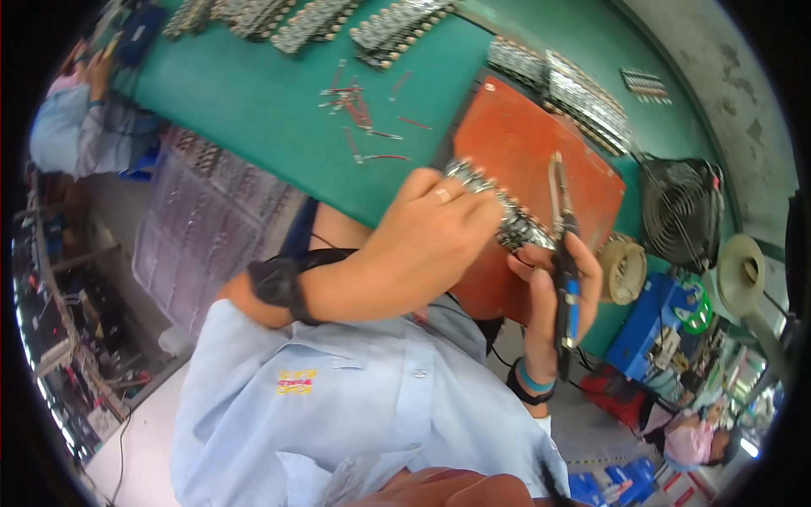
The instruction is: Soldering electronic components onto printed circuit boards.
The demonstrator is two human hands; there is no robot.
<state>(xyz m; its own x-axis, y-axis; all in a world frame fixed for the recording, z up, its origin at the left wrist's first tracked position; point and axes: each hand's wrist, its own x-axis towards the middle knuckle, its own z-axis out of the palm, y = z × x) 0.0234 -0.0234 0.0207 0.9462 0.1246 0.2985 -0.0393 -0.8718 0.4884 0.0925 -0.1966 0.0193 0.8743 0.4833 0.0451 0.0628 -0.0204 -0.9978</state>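
Note:
My left hand (435, 228), a ring on one finger, is closed with its fingertips curled down on the near-left part of a strip of small metal parts (515, 221). My right hand (562, 287) is closed round a soldering iron (565, 291) with a black and blue handle. Its metal tip points away from me, above an orange-red mat (519, 127). Thumb and fingers of the right hand also reach the strip's right end. The strip lies over the mat's near part, tilted down to the right. My left hand hides some of it.
Thin red wire pieces (359, 110) lie scattered on the green table (253, 101). More metal strips (587, 97) stand beyond the mat and along the far edge. At the right are a black fan (680, 211), a tape roll (623, 269) and a blue device (650, 325). Another person (84, 127) sits far left.

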